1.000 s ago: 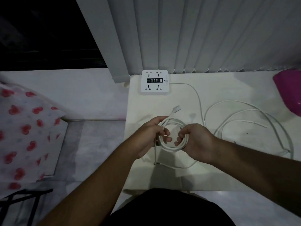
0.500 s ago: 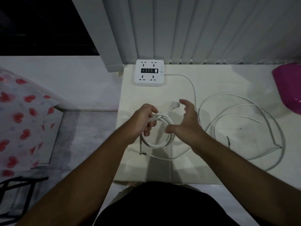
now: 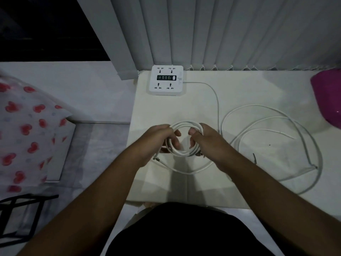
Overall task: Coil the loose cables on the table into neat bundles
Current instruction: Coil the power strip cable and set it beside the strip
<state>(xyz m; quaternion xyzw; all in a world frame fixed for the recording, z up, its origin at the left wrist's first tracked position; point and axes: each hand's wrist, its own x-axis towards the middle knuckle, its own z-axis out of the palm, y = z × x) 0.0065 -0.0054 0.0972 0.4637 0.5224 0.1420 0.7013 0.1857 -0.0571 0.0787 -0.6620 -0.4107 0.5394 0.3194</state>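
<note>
White table (image 3: 166,108), blinds behind. Item: cable coil (image 3: 184,124), held between my two hands, over the tabletop. My left hand (image 3: 158,139) grips its left side and my right hand (image 3: 206,143) its right, fingers curled through the ring. The ring's open face looks up at me, and it is widest from hand to hand. Handling, as I judge it: square the turns evenly and tuck in the end. A loose cable (image 3: 267,118) sprawls beyond my right hand.
</note>
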